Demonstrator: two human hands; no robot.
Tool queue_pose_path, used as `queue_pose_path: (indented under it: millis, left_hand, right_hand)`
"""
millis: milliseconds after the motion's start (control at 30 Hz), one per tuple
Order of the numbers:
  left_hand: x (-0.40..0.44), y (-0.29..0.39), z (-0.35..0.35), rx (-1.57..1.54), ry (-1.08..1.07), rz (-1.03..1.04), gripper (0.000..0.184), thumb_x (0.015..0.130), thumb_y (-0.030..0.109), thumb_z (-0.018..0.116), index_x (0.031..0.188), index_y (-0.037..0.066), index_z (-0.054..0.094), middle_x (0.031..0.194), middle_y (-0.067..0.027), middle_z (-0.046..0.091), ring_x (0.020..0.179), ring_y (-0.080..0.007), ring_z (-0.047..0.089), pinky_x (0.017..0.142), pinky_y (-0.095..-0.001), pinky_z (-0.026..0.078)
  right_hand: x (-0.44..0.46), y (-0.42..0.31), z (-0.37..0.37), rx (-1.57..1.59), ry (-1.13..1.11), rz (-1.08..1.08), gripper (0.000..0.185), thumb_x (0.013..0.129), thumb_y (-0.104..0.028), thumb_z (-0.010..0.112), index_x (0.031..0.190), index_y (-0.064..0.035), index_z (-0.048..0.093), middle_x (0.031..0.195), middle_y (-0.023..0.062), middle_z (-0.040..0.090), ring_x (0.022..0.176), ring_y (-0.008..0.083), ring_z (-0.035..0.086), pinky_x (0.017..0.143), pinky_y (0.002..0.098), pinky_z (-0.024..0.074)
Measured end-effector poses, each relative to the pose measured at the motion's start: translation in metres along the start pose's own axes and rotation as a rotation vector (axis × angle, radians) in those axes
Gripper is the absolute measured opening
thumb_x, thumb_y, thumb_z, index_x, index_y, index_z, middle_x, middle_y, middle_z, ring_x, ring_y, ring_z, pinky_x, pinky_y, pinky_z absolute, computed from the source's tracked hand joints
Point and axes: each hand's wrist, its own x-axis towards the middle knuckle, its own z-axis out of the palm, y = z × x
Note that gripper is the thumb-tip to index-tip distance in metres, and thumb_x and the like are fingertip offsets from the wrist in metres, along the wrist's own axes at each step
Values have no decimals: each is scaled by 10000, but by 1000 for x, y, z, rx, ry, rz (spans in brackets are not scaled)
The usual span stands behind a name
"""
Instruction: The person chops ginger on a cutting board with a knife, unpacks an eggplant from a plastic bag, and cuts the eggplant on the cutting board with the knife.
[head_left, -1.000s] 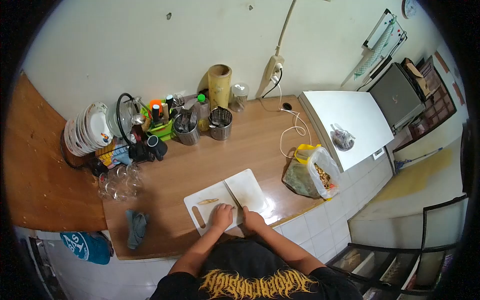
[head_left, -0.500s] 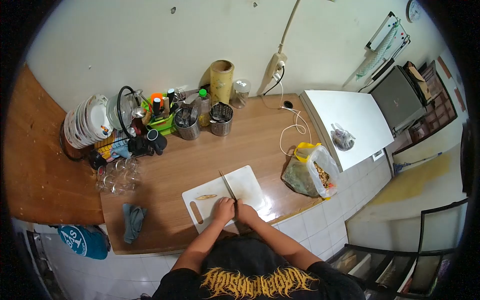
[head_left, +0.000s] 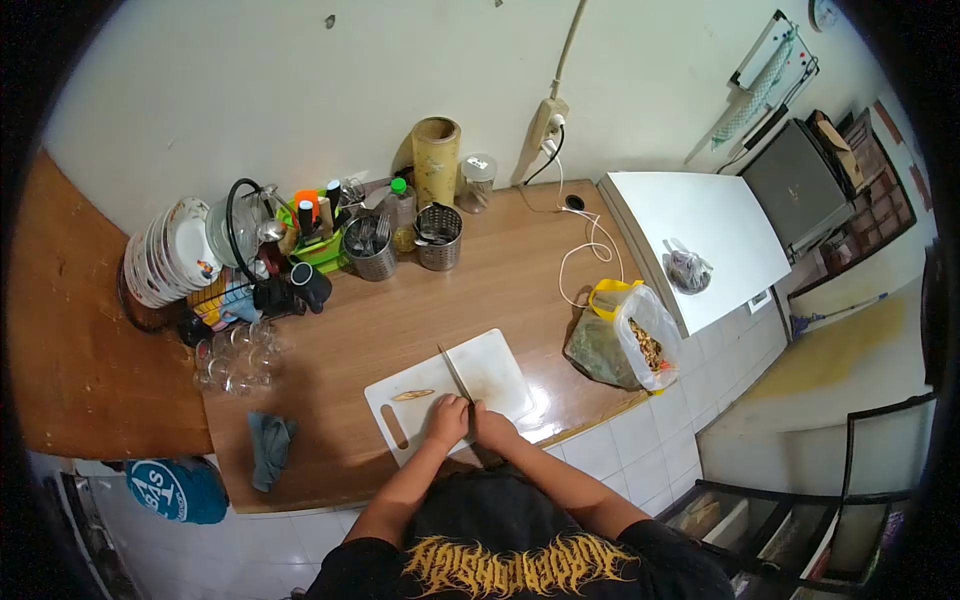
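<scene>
A white cutting board [head_left: 500,372] with a handle slot lies on the wooden table near its front edge. My right hand [head_left: 492,425] is closed around the handle of a knife [head_left: 455,370], whose blade points away from me over the board. Right beside it, my left hand [head_left: 449,420] rests on the board with its fingers closed; whatever it pinches is too small to make out. To the left of the blade lies a slim, light brown piece of food [head_left: 413,395].
Plates [head_left: 165,255], glasses [head_left: 238,358] and a grey cloth [head_left: 270,450] are at the left. Utensil holders [head_left: 439,240] and a bottle [head_left: 402,215] line the back. A plastic bag [head_left: 645,335] with brownish contents sits right, near a cable [head_left: 565,275] and a white surface [head_left: 700,240].
Since a second ago, my right hand and the knife have shifted left, so both hands are now close together. My left hand has moved slightly. The whole view has also shifted a little.
</scene>
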Motion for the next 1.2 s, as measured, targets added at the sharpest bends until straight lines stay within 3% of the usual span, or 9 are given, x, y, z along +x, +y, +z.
queue_pose_path:
  millis: [233,333,400,500,633,700,900,1000,1200]
  left_hand:
    - [-1,15,-10,88,-16,-2,30,812,79,652,800,52,648,857,-154,616,888,-377,600,804,-489,498]
    - [-2,15,-11,91,-13,31,38,808,81,656,822,49,671,876,-145,624,908,-369,602,826,-480,499]
    - [-6,11,-12,86,-25,43,54,806,83,657,837,45,681,885,-142,628,920,-367,602,836,-475,499]
    - [-8,6,-15,53,-50,65,87,814,98,662,874,41,689,917,-144,627,936,-363,602,834,-466,503]
    - [-17,11,-24,35,9,8,135,833,127,673,945,51,676,960,-147,623,965,-365,593,870,-478,483]
    - [-21,13,-31,99,22,-11,152,839,135,676,969,57,671,970,-146,622,970,-366,590,882,-484,474]
    - [-19,9,-26,92,-37,-31,113,850,130,665,949,74,666,947,-135,621,969,-365,589,859,-492,461]
    - [-13,13,-22,82,-34,-9,81,855,125,655,923,83,667,924,-124,619,957,-360,591,847,-494,460]
    - [-12,8,-18,100,-54,5,58,863,125,642,901,89,668,915,-119,619,952,-352,595,842,-485,460]
  right_hand:
    - [-20,-3,4,56,6,26,312,930,-125,469,1158,81,412,827,338,675,781,486,685,671,562,534]
    - [-8,7,14,87,28,7,348,925,-125,480,1190,85,398,824,338,673,779,491,680,673,572,527]
    - [5,10,19,79,54,-3,424,951,-209,469,1262,63,369,808,319,679,777,484,685,673,581,524]
    - [6,5,10,108,56,22,336,915,-113,488,1187,62,396,812,338,667,768,501,669,669,583,518]
    - [-8,12,-2,72,55,-20,288,929,-138,485,1150,27,402,814,332,669,775,504,666,675,588,515]
    - [-15,16,-9,15,-26,37,393,929,-164,504,1266,16,413,880,314,689,856,481,688,745,578,529]
    - [-20,19,-24,-47,-138,101,437,891,-128,559,1278,11,411,924,316,689,911,481,685,786,554,537]
    - [-26,18,-23,-33,-87,25,325,904,-122,508,1174,37,422,857,338,675,824,504,673,734,585,521]
    - [-18,18,5,35,6,-2,355,901,-122,512,1198,50,421,885,348,677,832,497,681,728,570,532]
